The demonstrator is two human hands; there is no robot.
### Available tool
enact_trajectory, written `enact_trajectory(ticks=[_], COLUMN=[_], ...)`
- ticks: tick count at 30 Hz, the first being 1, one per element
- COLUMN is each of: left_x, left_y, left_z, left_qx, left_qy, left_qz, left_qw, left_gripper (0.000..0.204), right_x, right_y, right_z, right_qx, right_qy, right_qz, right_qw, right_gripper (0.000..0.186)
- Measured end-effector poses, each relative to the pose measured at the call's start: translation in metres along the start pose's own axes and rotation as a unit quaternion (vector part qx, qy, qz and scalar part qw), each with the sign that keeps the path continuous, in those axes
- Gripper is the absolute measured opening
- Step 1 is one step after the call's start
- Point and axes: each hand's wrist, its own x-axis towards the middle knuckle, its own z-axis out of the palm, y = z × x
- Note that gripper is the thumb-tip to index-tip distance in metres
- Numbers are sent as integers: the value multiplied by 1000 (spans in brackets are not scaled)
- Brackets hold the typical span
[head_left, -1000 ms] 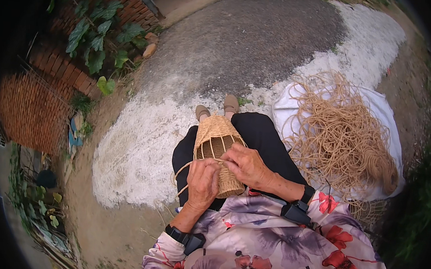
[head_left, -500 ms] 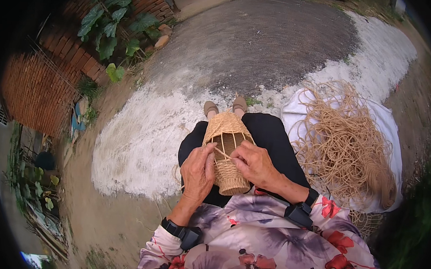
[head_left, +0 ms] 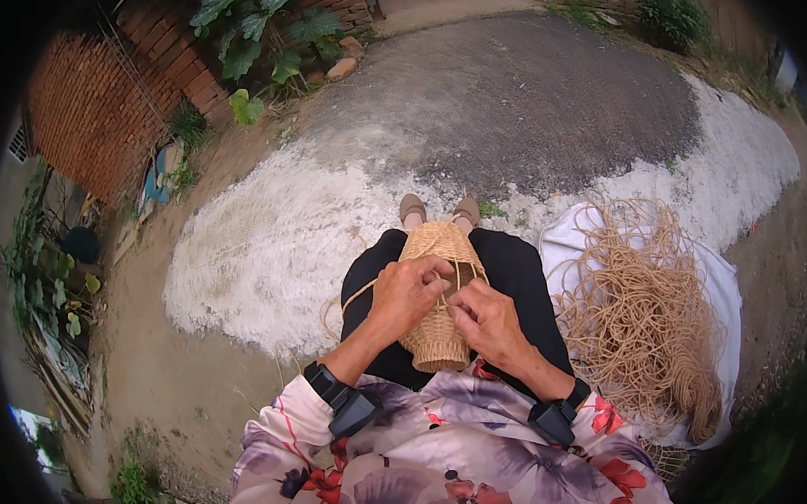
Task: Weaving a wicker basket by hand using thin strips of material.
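Observation:
A woven straw-coloured basket (head_left: pixel 438 350), open-sided with thin upright ribs across its middle, lies lengthwise between the dark-trousered legs. My left hand (head_left: pixel 406 293) is over the left of the opening, fingers curled and pinching the cord at the ribs. My right hand (head_left: pixel 487 318) grips at the right of the opening, thumb and fingers pressed together on the cord, whose exact path under the fingers is partly hidden. A loose length of cord (head_left: pixel 355 297) runs out leftward from my left hand and loops down.
A large tangle of cord (head_left: pixel 629 300) lies on a white sack (head_left: pixel 712 277) to my right. Ahead are patchy white-and-grey ground, a brick wall (head_left: pixel 100 117) and leafy plants (head_left: pixel 256 25) at left. My feet (head_left: pixel 413 209) rest beyond the basket.
My left hand has moved up and right over the basket's opening, fingertips now higher on the ribs. My right hand stays at the basket's right side. The view has shifted, showing more ground ahead.

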Motion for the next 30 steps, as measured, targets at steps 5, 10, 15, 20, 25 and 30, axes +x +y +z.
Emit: enact_trajectory(ticks=[5,10,15,20,25,30], left_x=[6,1,-20,-40,-47,-47], left_y=[5,8,4,2,-9,-14], left_z=[11,4,2,9,15,12], left_qx=[170,125,-43,-87,-57,-74], left_qy=[36,14,47,139,213,177], left_qz=[34,31,-36,-32,-38,-7], left_qw=[984,992,997,986,975,981], left_gripper=[33,40,36,29,23,20], right_x=[3,5,4,4,6,21], right_y=[0,-3,0,3,3,10], right_z=[1,-6,-6,-3,-11,-24], right_qx=[-10,5,7,8,67,182], right_qy=[-10,-45,-43,-33,-73,-106], right_qz=[-16,-14,-8,-3,24,138], right_qw=[1000,999,999,999,995,968], right_gripper=[5,4,6,12,19,16])
